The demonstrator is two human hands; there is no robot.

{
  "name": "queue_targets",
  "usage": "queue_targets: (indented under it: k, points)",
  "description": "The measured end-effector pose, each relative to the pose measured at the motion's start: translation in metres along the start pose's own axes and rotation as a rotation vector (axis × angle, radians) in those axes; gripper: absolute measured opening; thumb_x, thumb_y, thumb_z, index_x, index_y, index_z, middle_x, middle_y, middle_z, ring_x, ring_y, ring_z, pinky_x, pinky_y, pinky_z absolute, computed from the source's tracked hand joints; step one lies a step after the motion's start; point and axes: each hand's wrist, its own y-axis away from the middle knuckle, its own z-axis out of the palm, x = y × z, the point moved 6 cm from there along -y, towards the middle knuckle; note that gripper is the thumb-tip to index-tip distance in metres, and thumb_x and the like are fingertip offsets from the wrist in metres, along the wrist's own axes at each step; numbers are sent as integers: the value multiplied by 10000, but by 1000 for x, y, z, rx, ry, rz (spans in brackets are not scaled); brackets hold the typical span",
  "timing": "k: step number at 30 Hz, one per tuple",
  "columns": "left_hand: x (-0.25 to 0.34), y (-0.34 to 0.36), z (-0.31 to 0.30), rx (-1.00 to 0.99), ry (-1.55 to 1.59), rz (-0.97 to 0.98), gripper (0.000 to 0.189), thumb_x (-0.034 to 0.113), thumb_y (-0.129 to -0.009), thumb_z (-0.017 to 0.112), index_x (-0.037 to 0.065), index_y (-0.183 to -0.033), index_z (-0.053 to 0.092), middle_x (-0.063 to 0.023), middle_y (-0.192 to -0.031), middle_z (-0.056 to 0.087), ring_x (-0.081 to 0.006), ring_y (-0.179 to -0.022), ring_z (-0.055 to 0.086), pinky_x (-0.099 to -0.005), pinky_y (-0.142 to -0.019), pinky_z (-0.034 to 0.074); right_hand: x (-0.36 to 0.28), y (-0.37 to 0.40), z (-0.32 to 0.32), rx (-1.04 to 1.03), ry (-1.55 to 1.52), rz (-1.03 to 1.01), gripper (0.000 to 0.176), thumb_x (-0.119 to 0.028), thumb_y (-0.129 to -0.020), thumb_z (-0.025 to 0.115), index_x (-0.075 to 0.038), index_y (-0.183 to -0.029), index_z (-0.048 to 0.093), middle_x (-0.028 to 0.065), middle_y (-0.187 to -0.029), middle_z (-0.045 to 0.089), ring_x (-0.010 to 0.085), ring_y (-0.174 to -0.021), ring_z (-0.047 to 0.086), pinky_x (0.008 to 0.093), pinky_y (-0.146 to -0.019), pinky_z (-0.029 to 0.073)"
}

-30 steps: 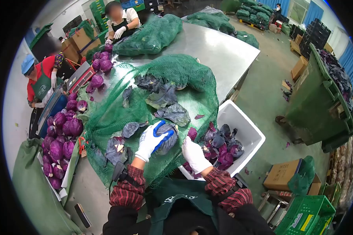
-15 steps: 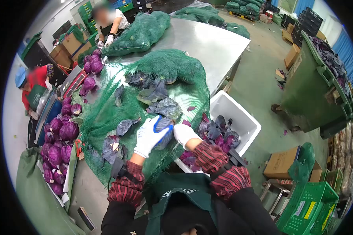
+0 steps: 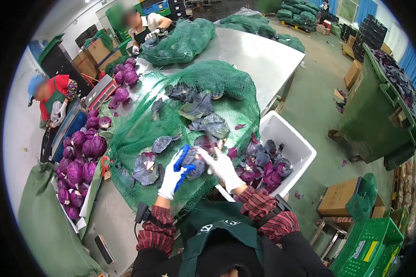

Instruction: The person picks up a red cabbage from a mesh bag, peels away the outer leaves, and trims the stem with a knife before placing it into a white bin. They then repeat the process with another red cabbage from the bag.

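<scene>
My left hand point(image 3: 174, 174), in a white glove with blue on the palm and fingers, is closed around the side of a red cabbage point(image 3: 194, 162). On the cabbage's other side is my gloved right hand point(image 3: 221, 168), its fingers closed on what looks like a knife point(image 3: 211, 142), a thin greyish shape smeared by motion. Both hands are over a green mesh sack point(image 3: 180, 131) spread on the metal table point(image 3: 263, 51). Loose dark outer leaves point(image 3: 210, 123) lie on the mesh, and another leafy cabbage point(image 3: 148, 168) with a pale cut stem sits left of my left hand.
A white bin point(image 3: 305, 159) of trimmed leaves stands by my right arm. Peeled purple cabbages point(image 3: 85, 152) are heaped at the left. Two co-workers point(image 3: 145, 27) point(image 3: 55, 97) stand across and left. A green wheeled bin point(image 3: 372, 108) and green crate point(image 3: 367, 249) are at right.
The view has shifted, so the scene sits further right. My left hand has turned palm inward around the cabbage. My right hand's fingers have moved, and a blurred blade-like shape now shows above them.
</scene>
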Motion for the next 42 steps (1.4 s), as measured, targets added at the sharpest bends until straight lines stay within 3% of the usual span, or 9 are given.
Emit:
queue_targets:
  k: [6,13,16,18,20,22,28,40,42]
  points:
    - [48,-16,-17,74,-365,-3,348,-36,-799,602,-30,-1143,652,-124,-1162,648,-194,-1021,617,-299,-941,466,20,-16,15,-176,-205,28,376,-368,-912,624,-107,-1177,573,-27,-638,541,61,-450,474,223,-409,355]
    - [89,-60,-76,594,223,168,485,110,-873,666,-3,-1325,531,-125,-1316,568,-115,-1056,543,-250,-949,428,25,-14,15,-187,-168,88,401,-352,-905,631,-102,-1213,565,-32,-649,550,57,-470,491,221,-422,369]
    - [41,-71,-63,257,-461,222,656,144,-863,683,45,-1446,399,-107,-1460,430,-201,-1294,435,-324,-1067,366,25,-15,12,-163,-188,88,424,-368,-902,636,-93,-1215,558,-16,-655,559,77,-469,499,250,-429,390]
    - [11,-56,-11,-155,8,-1,711,179,-810,735,45,-1431,417,-117,-1433,458,-224,-1321,414,-351,-1094,346,14,-12,1,-65,-49,-23,452,-375,-912,624,-63,-1230,545,-10,-663,558,90,-481,513,277,-440,410]
    - [11,-39,21,-155,-176,-19,794,306,-732,803,58,-1404,460,-161,-1398,493,-270,-1297,454,-395,-1095,340,21,-14,-3,-93,39,-107,473,-319,-940,579,-5,-1282,492,68,-680,599,162,-493,574,339,-463,458]
    - [-2,-36,20,-71,-267,5,823,354,-711,812,63,-1399,466,-172,-1376,500,-297,-1281,462,-409,-1083,359,5,-5,-12,350,821,-598,489,-246,-953,534,46,-1331,428,145,-696,616,252,-527,621,394,-488,491]
    - [7,-34,32,37,-399,28,801,367,-696,813,68,-1370,499,-190,-1338,511,-331,-1241,481,-416,-1069,375,23,19,-19,172,942,-541,476,-82,-888,500,210,-1248,389,175,-673,598,293,-550,630,372,-476,495]
    - [20,-19,53,16,-687,283,773,302,-684,836,56,-1346,522,-154,-1304,548,-309,-1226,491,-405,-1052,388,80,-26,-24,-16,927,-310,194,-135,-881,480,10,-894,608,217,-743,649,386,-699,661,471,-626,530]
    - [-2,-10,31,201,-88,4,778,211,-721,830,39,-1384,461,-114,-1321,537,-248,-1197,521,-393,-1038,413,94,-27,-21,64,871,-350,245,-210,-937,479,0,-871,587,188,-684,643,349,-626,652,453,-589,513]
